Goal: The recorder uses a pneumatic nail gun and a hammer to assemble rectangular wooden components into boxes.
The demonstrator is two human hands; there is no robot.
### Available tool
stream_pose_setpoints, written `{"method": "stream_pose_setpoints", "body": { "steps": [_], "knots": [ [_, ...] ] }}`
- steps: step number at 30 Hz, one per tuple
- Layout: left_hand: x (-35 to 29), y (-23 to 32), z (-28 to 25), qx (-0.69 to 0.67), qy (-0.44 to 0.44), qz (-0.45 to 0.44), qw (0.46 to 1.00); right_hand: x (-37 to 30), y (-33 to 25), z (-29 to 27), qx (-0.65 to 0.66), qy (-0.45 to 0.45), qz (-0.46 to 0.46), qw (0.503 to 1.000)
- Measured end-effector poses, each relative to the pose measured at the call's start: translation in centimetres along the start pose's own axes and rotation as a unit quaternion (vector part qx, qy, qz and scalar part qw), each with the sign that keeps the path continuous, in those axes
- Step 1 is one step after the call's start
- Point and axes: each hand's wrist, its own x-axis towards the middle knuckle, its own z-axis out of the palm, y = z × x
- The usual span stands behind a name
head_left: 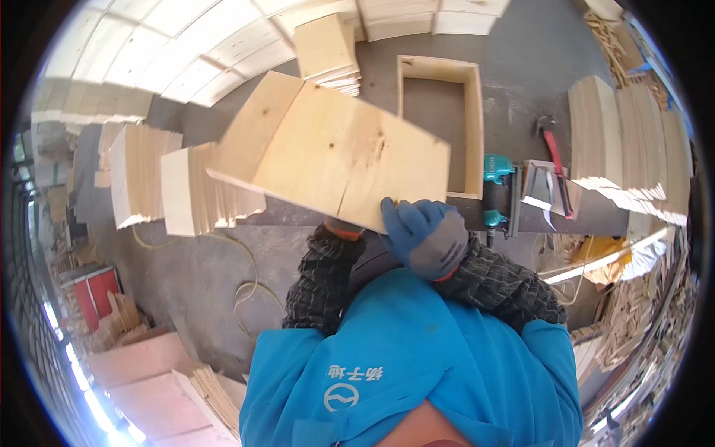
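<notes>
A pale wooden panel (328, 149) with knots and visible seams is held up at a tilt in front of me, over the dark worktable. My right hand (428, 235), in a blue and grey glove, has its fingers hooked over the panel's near edge. The left forearm reaches under the panel; of my left hand (344, 228) only the orange cuff and a bit of dark glove show, and its fingers are hidden. Just beyond the panel, to the right, an open rectangular wooden frame (474, 127) lies on the table. A teal nail gun (497, 190) rests beside the frame's near right corner.
A hammer (553, 149) with a red handle lies right of the nail gun. Stacked boards stand at right (618, 134), at left (197, 190) and behind the panel (328, 45). Pale boxes (179, 45) line the far left. A thin hose (249, 283) loops across the floor.
</notes>
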Motion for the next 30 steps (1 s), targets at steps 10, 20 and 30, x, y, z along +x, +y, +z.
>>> {"method": "stream_pose_setpoints", "body": {
  "steps": [10, 20, 30],
  "knots": [
    [7.8, 3.3, 1.7, -0.548, -0.021, -0.405, 0.731, -5.8, 11.6, 2.7, 0.402, 0.152, 0.534, 0.728],
    [7.1, 4.9, 7.3, -0.514, 0.003, -0.427, 0.743, -10.3, 17.5, 7.5, 0.272, 0.035, 0.568, 0.776],
    [3.1, 4.8, 2.8, -0.233, -0.122, -0.241, 0.934, -17.3, 14.2, 6.2, 0.145, 0.009, 0.445, 0.884]
  ]
}}
